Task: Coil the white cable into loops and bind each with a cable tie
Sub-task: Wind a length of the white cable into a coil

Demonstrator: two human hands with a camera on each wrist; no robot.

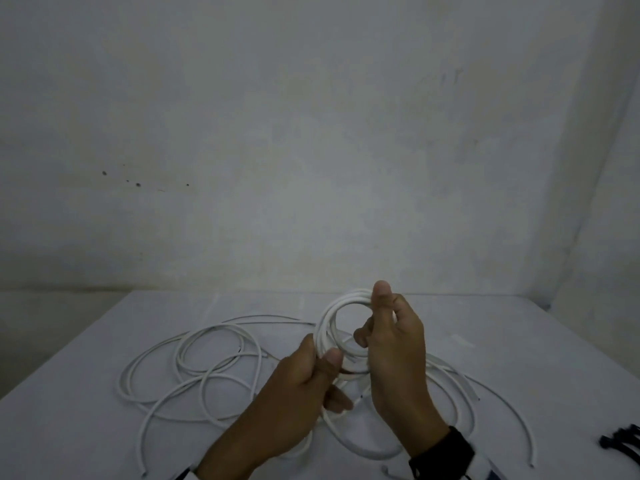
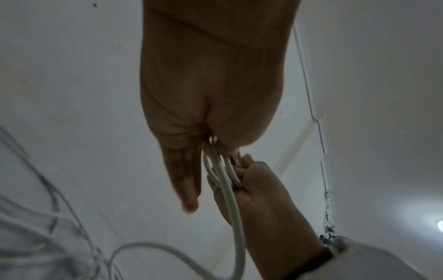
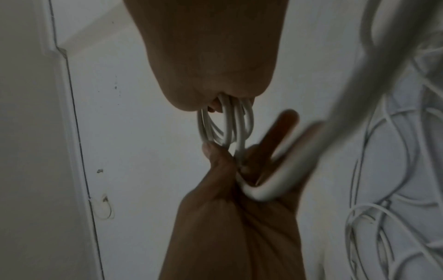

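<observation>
a white table (image 1: 485, 341) meets stained pale walls (image 1: 311, 133).

Two hands: left hand (image 1: 304, 379), right hand (image 1: 394, 344). One coil (image 1: 332, 317) of white cable held up, maybe five turns, edges blur together. Loose cable (image 1: 194, 368) on one table (image 1: 69, 427), roughly four or five sprawled loops. One dark bunch of cable ties (image 1: 623, 441), count unreadable.

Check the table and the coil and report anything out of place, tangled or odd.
Nothing damaged or spilled. The coil sits neatly between left hand and right hand. The loose white cable sprawls in overlapping loops on the table; that is unwound slack, not a knot.
</observation>
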